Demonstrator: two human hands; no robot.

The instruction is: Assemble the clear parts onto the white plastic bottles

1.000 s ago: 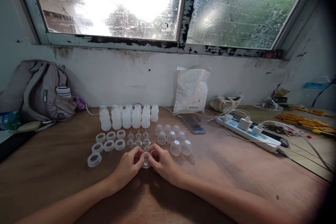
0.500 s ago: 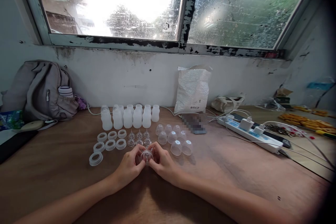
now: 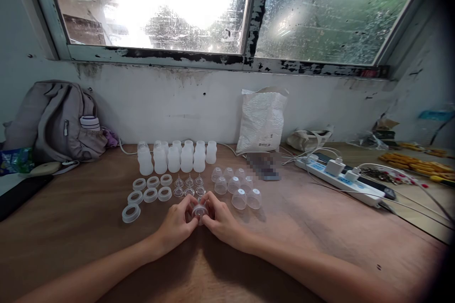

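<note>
Both my left hand (image 3: 178,221) and my right hand (image 3: 221,220) grip a clear ring with a nipple (image 3: 199,212), fingers around its sides and thumbs at its near edge. Just beyond it stand several clear nipples (image 3: 189,182) in short rows. Several translucent rings (image 3: 150,195) lie left of them. Several clear dome caps (image 3: 239,199) stand to the right of my hands. White bottles (image 3: 186,159) are lined up behind, and a clear cap tops the leftmost.
A power strip (image 3: 341,181) with plugs and cables lies at the right, near a pixelated flat object (image 3: 265,166). A white pouch (image 3: 262,120) leans on the wall. A grey backpack (image 3: 60,120) and a black flat object (image 3: 23,194) are at the left.
The view has shifted very slightly. Both hands stay around the ring, which looks tilted a little differently.
</note>
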